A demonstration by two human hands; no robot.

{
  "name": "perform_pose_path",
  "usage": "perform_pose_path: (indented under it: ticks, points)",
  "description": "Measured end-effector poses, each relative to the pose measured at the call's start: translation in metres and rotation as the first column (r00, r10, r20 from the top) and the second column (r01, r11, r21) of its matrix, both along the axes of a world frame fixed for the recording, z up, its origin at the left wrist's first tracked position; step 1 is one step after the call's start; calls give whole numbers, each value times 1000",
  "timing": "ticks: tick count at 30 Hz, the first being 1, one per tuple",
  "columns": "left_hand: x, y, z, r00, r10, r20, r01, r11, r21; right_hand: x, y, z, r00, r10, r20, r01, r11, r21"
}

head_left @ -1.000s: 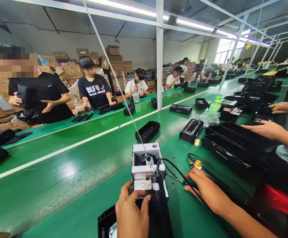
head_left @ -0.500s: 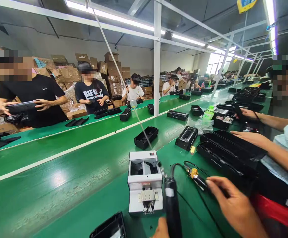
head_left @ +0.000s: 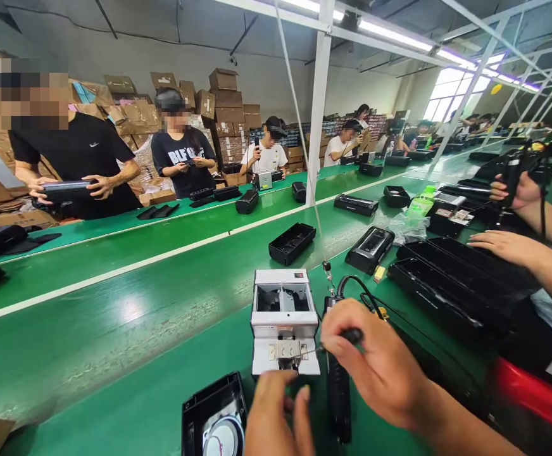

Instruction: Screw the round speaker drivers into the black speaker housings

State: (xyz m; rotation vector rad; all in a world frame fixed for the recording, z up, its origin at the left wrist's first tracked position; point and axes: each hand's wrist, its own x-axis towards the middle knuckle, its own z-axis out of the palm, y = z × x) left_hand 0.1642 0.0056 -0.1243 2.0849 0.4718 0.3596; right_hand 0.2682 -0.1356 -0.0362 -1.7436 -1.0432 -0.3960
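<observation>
A white machine (head_left: 285, 322) with a metal plate (head_left: 288, 350) at its front stands on the green bench. My right hand (head_left: 380, 354) grips a small black-handled tool (head_left: 352, 334) whose thin shaft points left at the plate. At the machine's front edge is my left hand (head_left: 278, 415), thumb and index finger apart, nothing visible between them. A black power screwdriver (head_left: 338, 405) hangs from a cord beside the machine, partly behind my right hand. Left of my left hand lies an open black housing (head_left: 214, 411) with a round speaker inside.
An empty black shell (head_left: 292, 244) sits on the green belt (head_left: 162, 272) beyond the machine. Black housings (head_left: 437, 291) are stacked at the right, near a co-worker's hands (head_left: 513, 247). A white post (head_left: 318, 107) rises beyond the shell. Several people work across the belt.
My right hand has moved left to the machine, now with the small tool in it. More of my left hand shows, at the machine's front. The view has shifted right.
</observation>
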Motion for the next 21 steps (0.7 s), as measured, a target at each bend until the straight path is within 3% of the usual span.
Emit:
perform_pose_path:
  ticks: [4, 11, 21]
  points:
    - [4, 29, 9, 993, 109, 34, -108, 993, -49, 21, 32, 2, 994, -99, -38, 92, 984, -156]
    - [16, 31, 20, 992, 128, -19, -129, 989, -74, 33, 43, -7, 916, -45, -398, -24, 986, -167]
    - [16, 31, 25, 991, 123, -59, -128, 988, -86, 36, 42, -7, 903, -74, -423, -3, 984, -180]
